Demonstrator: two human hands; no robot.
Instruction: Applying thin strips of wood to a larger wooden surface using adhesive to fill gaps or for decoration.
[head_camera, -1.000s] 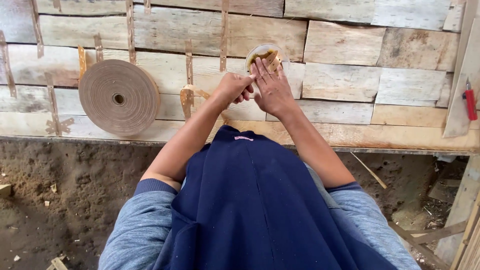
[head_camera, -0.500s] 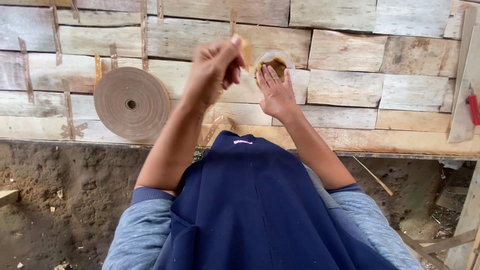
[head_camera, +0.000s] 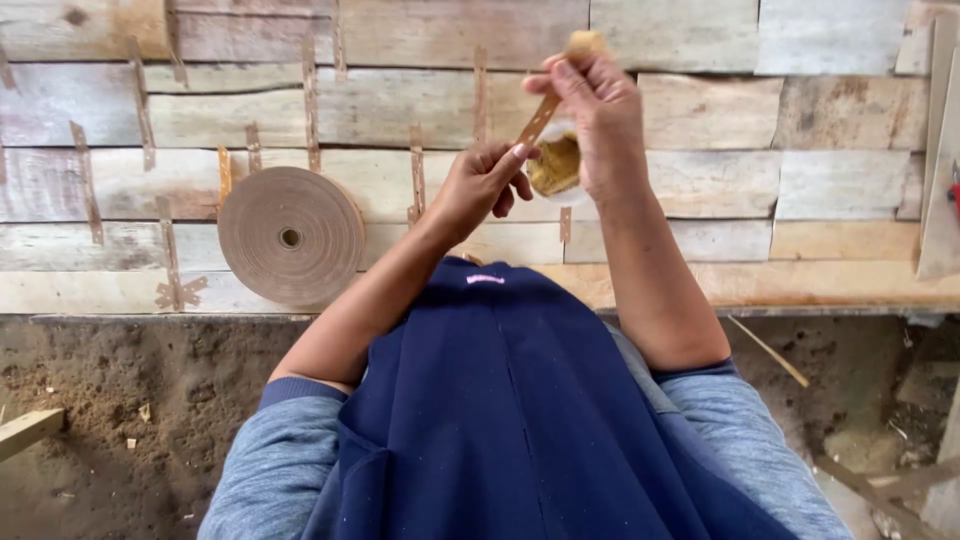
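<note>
Tape strip (head_camera: 535, 120), brown and narrow, runs taut between two raised hands above a plank table (head_camera: 800, 285). Left of them a brown paper roll (head_camera: 291, 236) lies flat. Left hand (head_camera: 478, 187) pinches the strip's lower end; right hand (head_camera: 598, 120) grips its top beside a small glue cup (head_camera: 556, 168).

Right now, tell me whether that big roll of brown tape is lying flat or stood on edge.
Lying flat. The roll of brown tape shows its round face and centre hole to the downward-looking camera, resting on the plank table.
</note>
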